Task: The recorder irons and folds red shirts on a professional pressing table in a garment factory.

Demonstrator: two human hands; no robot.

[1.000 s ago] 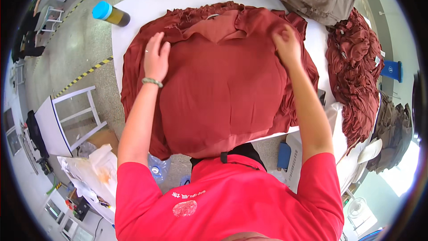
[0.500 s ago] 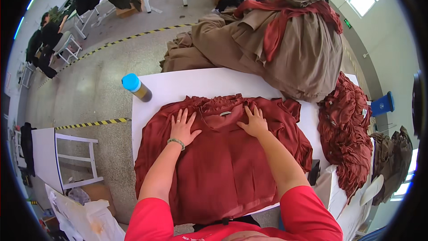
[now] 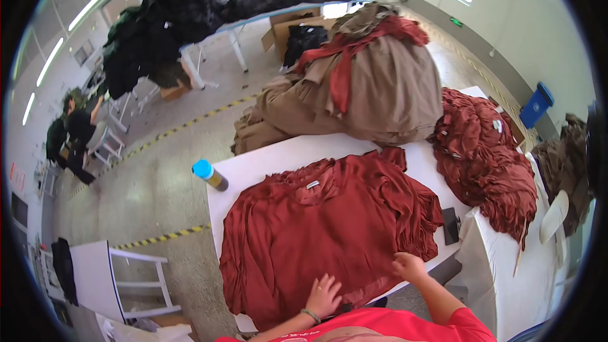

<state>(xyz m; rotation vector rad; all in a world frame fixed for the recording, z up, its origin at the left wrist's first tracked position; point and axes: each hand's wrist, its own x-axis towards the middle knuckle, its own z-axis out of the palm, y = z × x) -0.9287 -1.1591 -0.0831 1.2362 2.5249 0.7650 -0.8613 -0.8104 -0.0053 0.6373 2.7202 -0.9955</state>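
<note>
A dark red blouse (image 3: 323,228) lies spread flat on the white table (image 3: 244,174), with its gathered neckline and small label away from me and its sleeves out to both sides. My left hand (image 3: 324,297) is over the blouse's lower hem, fingers apart and holding nothing. At the hem's right corner is my right hand (image 3: 411,267), its fingers loosely bent and nothing visible between them. Whether the right fingertips touch the cloth is hard to tell.
A bottle with a blue cap (image 3: 210,175) stands at the table's left edge. Behind lies a big brown garment heap (image 3: 380,88). More red garments (image 3: 484,152) are piled at right, near a dark flat object (image 3: 450,226). A white stool (image 3: 139,282) stands at left.
Both hands have left the neckline and come back toward me, to the blouse's lower hem. The view has shifted, showing more of the room's far side.
</note>
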